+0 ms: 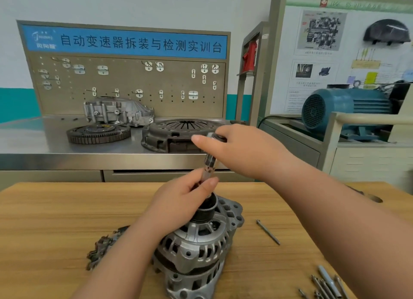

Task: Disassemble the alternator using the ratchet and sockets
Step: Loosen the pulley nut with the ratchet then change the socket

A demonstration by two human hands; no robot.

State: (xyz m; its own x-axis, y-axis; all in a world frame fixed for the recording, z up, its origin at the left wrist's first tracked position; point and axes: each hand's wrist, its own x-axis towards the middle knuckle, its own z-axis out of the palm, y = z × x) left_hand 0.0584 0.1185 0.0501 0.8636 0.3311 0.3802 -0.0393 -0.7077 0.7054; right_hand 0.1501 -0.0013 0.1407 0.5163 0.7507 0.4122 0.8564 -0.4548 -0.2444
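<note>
Wooden tabletop (55, 220) carries the alternator (196, 249), which sits near its front edge with the black pulley (206, 211) facing up; the housing's lower end is cut off by the frame.

The ratchet (210, 162) rises from the pulley, leaning slightly right. The left hand (183, 198) curls its fingers and thumb around the lower shaft just above the pulley. The right hand (241, 149) closes over the top end, thumb stretched out to the left. Motion blur smears the tool, and where it meets the pulley is hidden behind the left thumb, so no socket can be made out.

A single long bolt (268, 231) lies on the table to the right of the alternator, apart from it. A cluster of slim metal rods (326, 283) lies at the lower right corner, partly cut off. A dark, jagged part (102, 247) lies to the left, half covered by the left forearm and too blurred to identify.

Behind the table stands a steel bench (33, 142) holding a toothed flywheel (98, 133), a clutch cover (165, 133) partly blocked by the right hand, and a cast gearbox housing (118, 111) in front of a pegboard (134, 84). A blue motor (344, 106) sits at the right.
</note>
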